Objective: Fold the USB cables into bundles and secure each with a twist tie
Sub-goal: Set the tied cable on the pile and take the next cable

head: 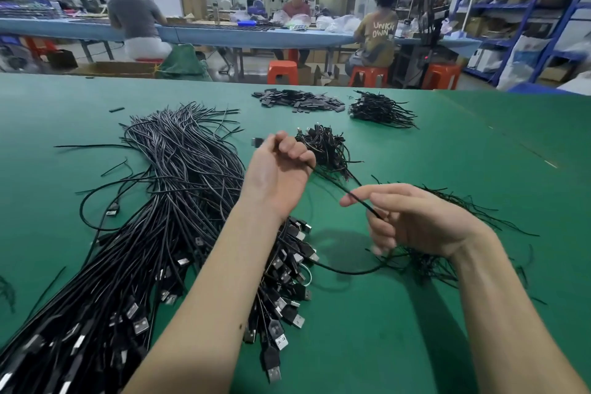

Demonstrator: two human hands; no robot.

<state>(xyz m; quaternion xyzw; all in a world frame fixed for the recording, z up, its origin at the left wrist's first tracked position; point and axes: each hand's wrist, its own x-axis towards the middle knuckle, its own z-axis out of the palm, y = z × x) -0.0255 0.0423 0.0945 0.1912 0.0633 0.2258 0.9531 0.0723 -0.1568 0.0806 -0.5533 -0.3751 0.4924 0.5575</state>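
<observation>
The left hand (281,169) is raised above the green worktop (367,329), its fingers curled in a tight grip round one black USB cable (335,184); a dark plug end pokes out past the knuckles on the far side. From that fist the cable runs taut, down and toward the right hand (412,217), whose thumb and forefinger pinch it in a light grip while the other fingers hang loosely curled. Below the right hand the same cable sags in a loop that lies on the worktop and curves back toward the plugs.

Just left of the left forearm lies the large pile of loose cables (166,217), plugs fanned toward the near edge, bare ends spreading toward the far side. Under and behind the right wrist sits a scatter of thin twist ties (447,201). Beyond the left hand rests a small heap of tied bundles (326,147), with a second heap (380,110) and a pile of small flat black pieces (300,101) near the far edge. Bare green surface lies open between the two forearms and out to the right.
</observation>
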